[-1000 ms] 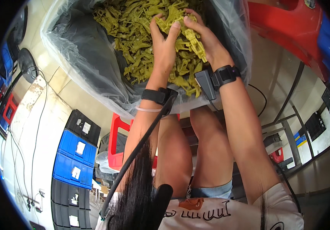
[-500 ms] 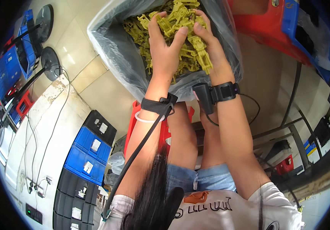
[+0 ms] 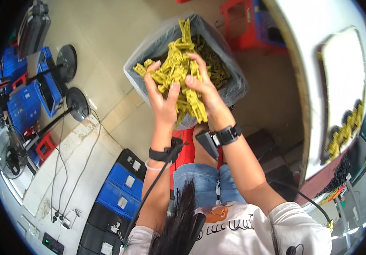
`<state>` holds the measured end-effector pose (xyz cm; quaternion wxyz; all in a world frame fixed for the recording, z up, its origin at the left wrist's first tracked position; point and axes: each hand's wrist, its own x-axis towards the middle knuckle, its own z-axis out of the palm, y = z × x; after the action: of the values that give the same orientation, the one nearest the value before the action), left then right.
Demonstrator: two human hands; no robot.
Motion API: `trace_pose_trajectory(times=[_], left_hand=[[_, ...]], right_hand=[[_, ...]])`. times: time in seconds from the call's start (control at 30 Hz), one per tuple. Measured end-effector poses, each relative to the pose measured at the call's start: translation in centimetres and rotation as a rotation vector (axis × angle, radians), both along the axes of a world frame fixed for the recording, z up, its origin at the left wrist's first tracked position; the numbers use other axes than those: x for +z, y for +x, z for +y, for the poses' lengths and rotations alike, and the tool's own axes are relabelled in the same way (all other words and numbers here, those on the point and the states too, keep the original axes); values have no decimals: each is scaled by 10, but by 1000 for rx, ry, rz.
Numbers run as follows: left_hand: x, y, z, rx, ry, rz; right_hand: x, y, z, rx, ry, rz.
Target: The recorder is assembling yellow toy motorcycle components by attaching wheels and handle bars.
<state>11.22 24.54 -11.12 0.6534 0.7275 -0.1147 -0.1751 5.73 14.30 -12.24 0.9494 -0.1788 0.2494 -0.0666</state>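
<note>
Between my two hands is a large tangled clump of yellow-green moulded plastic parts point(image 3: 175, 63). My left hand point(image 3: 164, 104) cups its left side, with the thumb across the near face. On the other side my right hand point(image 3: 210, 93) grips it, fingers wrapped over the parts. Some long pieces stick out upward and others hang down toward me. Beneath the clump stands a bin with a clear plastic liner point(image 3: 137, 60). More such parts point(image 3: 219, 70) lie inside, darker in shadow. Both wrists carry black straps with devices.
To my right is a white table point(image 3: 292, 25) bearing a white, dark-edged tray point(image 3: 344, 63) and yellow parts point(image 3: 346, 131). A red stool point(image 3: 236, 25) stands beyond the bin. Blue and black crates point(image 3: 121, 182), loose cables point(image 3: 87, 159) and a fan point(image 3: 10, 155) are on the left.
My hands have raised the clump of parts out of the bin and toward me. The view has shifted, and the white table now shows on the right.
</note>
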Motion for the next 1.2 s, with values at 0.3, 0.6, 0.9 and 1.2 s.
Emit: trace_pose_trajectory(times=[0.3, 0.6, 0.9, 1.2], left_hand=[[165, -2, -39, -135, -39, -257], [309, -49, -162, -385, -170, -415], [362, -234, -403, -975, -477, -108], [289, -389, -580, -1305, -374, 20]], right_hand=[[181, -21, -33, -200, -49, -139], [303, -79, -132, -472, -247, -295], [358, -284, -311, -1149, -484, -205], [318, -444, -450, -1315, -739, 468]])
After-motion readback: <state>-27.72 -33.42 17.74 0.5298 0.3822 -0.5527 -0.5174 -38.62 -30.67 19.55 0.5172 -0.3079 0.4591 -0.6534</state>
